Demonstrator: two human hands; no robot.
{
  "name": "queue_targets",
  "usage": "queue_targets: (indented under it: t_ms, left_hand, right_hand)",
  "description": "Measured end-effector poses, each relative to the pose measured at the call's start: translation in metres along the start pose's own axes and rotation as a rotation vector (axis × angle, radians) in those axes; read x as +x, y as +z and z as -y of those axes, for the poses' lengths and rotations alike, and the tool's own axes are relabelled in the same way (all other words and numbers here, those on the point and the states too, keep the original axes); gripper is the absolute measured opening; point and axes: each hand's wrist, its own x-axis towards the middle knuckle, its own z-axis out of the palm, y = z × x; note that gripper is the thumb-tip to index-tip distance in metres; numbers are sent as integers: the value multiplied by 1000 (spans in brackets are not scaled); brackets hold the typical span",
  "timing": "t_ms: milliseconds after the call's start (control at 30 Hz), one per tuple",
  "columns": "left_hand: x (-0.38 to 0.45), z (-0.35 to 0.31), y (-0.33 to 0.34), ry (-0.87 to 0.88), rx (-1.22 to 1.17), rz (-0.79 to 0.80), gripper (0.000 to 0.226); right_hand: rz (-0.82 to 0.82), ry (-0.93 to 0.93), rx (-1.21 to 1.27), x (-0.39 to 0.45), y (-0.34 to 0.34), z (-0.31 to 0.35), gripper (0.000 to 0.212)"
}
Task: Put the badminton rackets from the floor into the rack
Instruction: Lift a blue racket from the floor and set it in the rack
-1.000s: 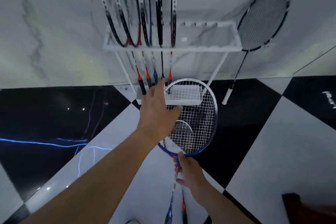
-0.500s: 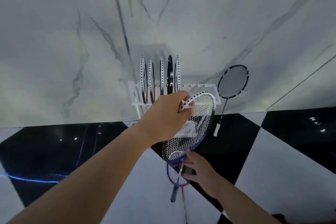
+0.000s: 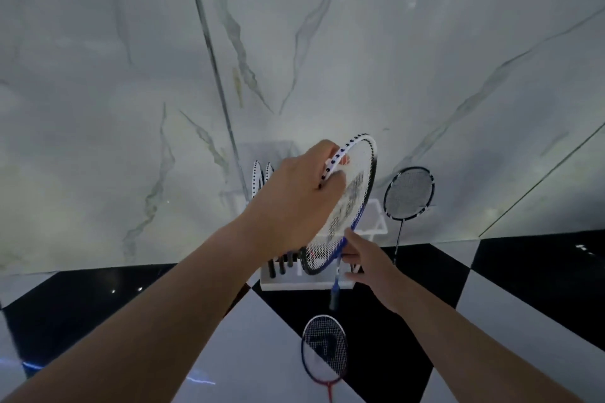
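White-framed racket (image 3: 355,193) held by left hand (image 3: 294,203), right hand (image 3: 366,262).

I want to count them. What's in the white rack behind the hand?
Two racket heads peek out left of the left hand, dark handles below. The hand hides the rest of the rack.

Head-worn view, forward and downward.
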Motion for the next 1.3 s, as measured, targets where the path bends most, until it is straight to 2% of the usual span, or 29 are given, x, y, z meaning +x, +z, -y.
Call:
queue_targets:
  t_ms: [167,433,567,667,800,1100,1233,1300]
  left_hand:
    - [36,-43,1,-6,9,-182,19]
    - [70,-105,-14,-12,56,-413,18]
    - [79,-114,-24,-45,-22,-453,14]
    - [87,-116,-37,-57,-170,-471,16]
    - [105,-107,-45,-23,-232,-440,15]
    - [151,-46,-37,-65,-247,-292,9]
    - [169,-16,-17,-118,-251,-256,11]
    - [179,0,-5,-146,-238,-250,10]
  right_hand:
    - [41,-52,-28,12,-25,52,39]
    - [121,-300,-258,15,-55,130,45]
    - [134,-326,-354,14,-57,156,49]
    - [164,-360,-366,16,-56,171,51]
    - [133,-365,-376,31,-49,187,50]
    - [63,-113,-289,99,-32,192,42]
    - [137,16,-104,132,-32,178,35]
    - [186,71,-41,145,-35,173,43]
